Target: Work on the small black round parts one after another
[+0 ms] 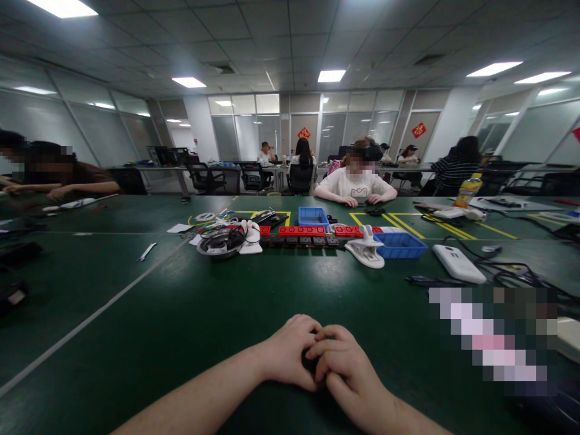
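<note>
My left hand (292,350) and my right hand (347,368) meet above the near part of the green table (217,314). Their fingers are curled and touch each other. Between them shows a small dark patch, perhaps a black object (309,362), but the fingers cover most of it and its kind cannot be made out. Farther off, beyond both hands, lies a row of red sockets (301,231) and black sockets (299,241). A white clip (366,248) stands at the right end of that row.
A metal bowl (220,252) of cables, blue trays (399,244) (312,215) and a wrench (146,252) lie farther out. At right are a white power bank (458,264), black cables (512,275) and a yellow-capped bottle (467,190). A co-worker (356,184) sits opposite.
</note>
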The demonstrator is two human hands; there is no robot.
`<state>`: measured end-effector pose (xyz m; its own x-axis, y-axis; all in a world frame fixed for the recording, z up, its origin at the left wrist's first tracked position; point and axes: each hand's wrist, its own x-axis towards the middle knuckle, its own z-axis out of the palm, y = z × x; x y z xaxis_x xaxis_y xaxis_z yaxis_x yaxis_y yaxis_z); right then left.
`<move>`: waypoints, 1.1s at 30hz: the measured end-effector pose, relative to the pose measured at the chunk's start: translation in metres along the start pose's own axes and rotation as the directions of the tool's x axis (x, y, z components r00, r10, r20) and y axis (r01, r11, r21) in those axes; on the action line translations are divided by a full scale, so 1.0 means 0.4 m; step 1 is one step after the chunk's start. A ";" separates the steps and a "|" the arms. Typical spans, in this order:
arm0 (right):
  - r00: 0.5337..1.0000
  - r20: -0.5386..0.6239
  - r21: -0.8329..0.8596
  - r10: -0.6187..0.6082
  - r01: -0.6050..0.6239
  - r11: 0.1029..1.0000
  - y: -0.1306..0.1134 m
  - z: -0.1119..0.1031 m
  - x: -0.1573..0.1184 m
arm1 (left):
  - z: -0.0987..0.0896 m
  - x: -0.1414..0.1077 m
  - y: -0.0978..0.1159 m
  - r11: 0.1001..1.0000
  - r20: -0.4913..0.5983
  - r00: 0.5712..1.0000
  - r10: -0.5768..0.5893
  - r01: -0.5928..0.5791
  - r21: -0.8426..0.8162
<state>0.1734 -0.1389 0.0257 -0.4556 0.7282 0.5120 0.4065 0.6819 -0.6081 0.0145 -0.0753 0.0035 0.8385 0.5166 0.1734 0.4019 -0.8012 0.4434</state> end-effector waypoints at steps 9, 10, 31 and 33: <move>0.991 -0.119 -0.037 0.055 -0.059 0.998 0.021 0.010 -0.002 | -0.003 -0.001 0.020 0.996 -0.056 0.996 -0.072 0.069 -0.063; 0.989 -0.127 -0.049 0.080 -0.086 0.995 0.023 0.012 -0.003 | -0.004 0.000 0.022 0.995 -0.061 0.995 -0.081 0.077 -0.061; 0.992 -0.070 -0.080 0.108 -0.114 0.990 0.026 0.013 0.003 | -0.007 -0.001 0.009 0.992 -0.100 0.992 -0.081 0.070 -0.105; 0.996 -0.058 -0.046 0.063 -0.066 0.997 0.024 0.010 0.003 | -0.008 -0.002 0.004 0.992 -0.070 0.996 -0.050 0.042 -0.116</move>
<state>0.1737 -0.1317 0.0179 -0.3822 0.7725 0.5071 0.4719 0.6350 -0.6117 0.0136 -0.0761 0.0068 0.7895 0.5761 0.2117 0.3915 -0.7383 0.5493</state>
